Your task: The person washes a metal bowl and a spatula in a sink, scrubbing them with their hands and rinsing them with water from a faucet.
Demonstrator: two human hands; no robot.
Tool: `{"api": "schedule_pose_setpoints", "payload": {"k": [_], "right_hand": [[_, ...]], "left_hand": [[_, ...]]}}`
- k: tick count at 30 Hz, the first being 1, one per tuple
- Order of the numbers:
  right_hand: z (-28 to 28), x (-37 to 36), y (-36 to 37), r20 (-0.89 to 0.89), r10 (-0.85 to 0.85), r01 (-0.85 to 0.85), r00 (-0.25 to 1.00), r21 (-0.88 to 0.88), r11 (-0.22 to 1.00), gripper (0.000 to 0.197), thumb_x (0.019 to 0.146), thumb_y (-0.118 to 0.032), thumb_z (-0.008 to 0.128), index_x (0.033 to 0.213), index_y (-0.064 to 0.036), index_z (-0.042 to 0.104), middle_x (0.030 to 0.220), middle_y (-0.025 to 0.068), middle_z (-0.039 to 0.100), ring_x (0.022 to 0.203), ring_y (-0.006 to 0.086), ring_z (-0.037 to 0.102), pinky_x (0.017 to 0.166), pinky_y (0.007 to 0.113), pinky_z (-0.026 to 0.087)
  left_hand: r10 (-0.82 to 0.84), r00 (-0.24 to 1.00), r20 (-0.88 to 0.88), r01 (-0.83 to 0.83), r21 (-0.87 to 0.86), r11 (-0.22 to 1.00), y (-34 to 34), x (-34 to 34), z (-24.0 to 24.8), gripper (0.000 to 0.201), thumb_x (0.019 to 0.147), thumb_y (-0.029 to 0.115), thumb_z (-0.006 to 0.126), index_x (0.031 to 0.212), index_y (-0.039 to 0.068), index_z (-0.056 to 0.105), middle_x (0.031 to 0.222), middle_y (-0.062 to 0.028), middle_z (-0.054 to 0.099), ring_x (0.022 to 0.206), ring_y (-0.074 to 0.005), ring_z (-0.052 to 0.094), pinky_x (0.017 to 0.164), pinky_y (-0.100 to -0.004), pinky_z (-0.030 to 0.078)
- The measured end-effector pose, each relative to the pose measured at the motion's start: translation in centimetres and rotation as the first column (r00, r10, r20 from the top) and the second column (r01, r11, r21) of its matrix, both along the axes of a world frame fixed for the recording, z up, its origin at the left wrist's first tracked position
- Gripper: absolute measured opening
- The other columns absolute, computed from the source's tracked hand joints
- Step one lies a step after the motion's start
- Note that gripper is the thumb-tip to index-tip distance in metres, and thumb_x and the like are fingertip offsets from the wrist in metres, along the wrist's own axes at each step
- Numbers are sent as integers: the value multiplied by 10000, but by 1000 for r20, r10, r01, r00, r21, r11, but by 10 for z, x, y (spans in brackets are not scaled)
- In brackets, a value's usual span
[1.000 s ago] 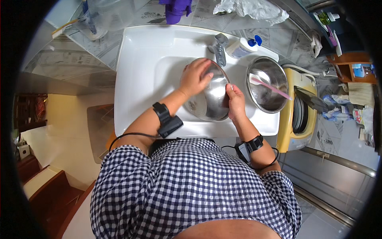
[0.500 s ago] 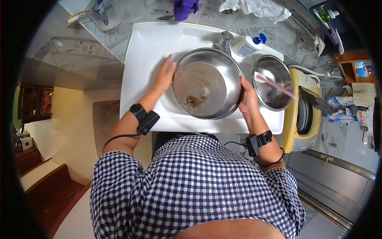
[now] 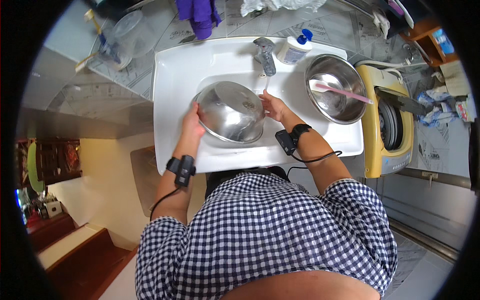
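Note:
A large stainless steel bowl (image 3: 232, 112) is tipped over in the white sink (image 3: 167, 135), its shiny outside and round base turned upward. My left hand (image 3: 192, 124) grips its rim on the left, with the thumb on the outer wall. Against the bowl's right side rests my right hand (image 3: 274, 106), fingers bent toward the metal, steadying it. The bowl's inside faces away and is hidden. Just behind the right fingertips stands the faucet (image 3: 265, 56), with a thin stream of water below it.
A second steel bowl (image 3: 332, 107) holding a pink-handled white brush or spatula (image 3: 345, 94) sits on the sink's right ledge. Behind it stands a white bottle with a blue pump (image 3: 294, 50). A yellow washing machine (image 3: 382, 120) is at the right. Plastic cups (image 3: 131, 32) stand at the far left.
The bowl has turned from upright, with water and dark bits inside, to tipped over, base showing. My left hand has shifted down and left to its rim; my right hand has moved left.

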State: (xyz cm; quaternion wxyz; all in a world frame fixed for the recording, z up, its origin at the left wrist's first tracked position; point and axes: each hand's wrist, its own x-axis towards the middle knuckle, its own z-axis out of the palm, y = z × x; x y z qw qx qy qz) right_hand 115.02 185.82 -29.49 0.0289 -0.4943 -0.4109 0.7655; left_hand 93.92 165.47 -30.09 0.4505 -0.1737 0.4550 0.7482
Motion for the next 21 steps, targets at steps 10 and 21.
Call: {"api": "schedule_pose_setpoints", "payload": {"k": [10, 21], "right_hand": [[-20, 4, 31, 82, 260, -262, 962, 536, 802, 630, 855, -520, 468, 1236, -19, 456, 1146, 143, 560, 1045, 256, 536, 905, 339, 394], [71, -56, -83, 593, 523, -445, 612, 805, -393, 382, 839, -367, 468, 1163, -185, 555, 1285, 99, 462, 1270, 269, 327, 959, 545, 287]], "left_hand": [[-36, 987, 154, 10, 163, 987, 28, 97, -6, 398, 919, 431, 414, 1093, 91, 526, 1046, -36, 565, 966, -206, 539, 848, -377, 459], [11, 999, 41, -18, 179, 984, 20, 97, 40, 571, 907, 535, 314, 1232, 81, 436, 1223, -76, 487, 1113, -234, 476, 921, -395, 409]]}}
